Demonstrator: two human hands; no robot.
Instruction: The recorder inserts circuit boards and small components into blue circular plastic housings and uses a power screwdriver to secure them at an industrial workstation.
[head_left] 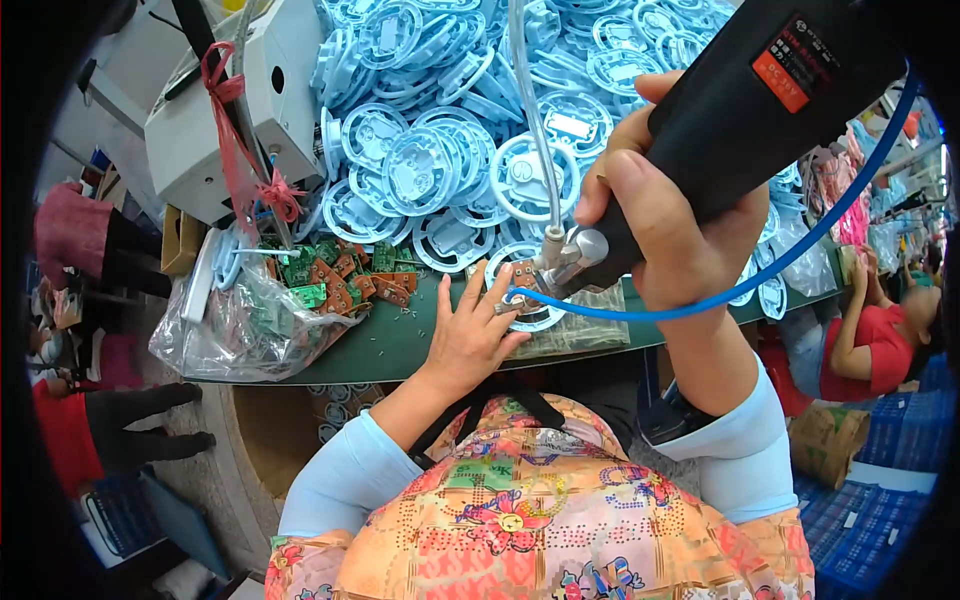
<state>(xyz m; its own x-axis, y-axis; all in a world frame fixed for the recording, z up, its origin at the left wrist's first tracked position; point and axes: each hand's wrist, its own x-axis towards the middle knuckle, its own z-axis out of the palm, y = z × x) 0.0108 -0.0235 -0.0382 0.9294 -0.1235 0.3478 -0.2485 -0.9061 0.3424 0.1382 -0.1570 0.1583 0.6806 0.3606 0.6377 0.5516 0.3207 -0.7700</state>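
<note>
My right hand [672, 215] is wrapped round a thick black electric screwdriver [735, 110], held at a slant with its metal head pointing down-left. The head meets a small brown circuit board [522, 272], which lies on a light-blue round plastic part [540, 322] at the table's near edge. My left hand [465, 342] has its fingers spread, their tips resting at the left side of this part and board. A blue hose [690, 312] runs from the screwdriver's head to the upper right. A clear tube [530, 110] comes down to the same head. The screwdriver's tip is hidden.
Light-blue round parts [430, 165] are heaped across the far table. Green and brown circuit boards [345, 278] spill from a clear plastic bag [240, 340] at left. A pale machine [235, 120] stands behind it. Other people work at both sides, including a person in red [870, 345].
</note>
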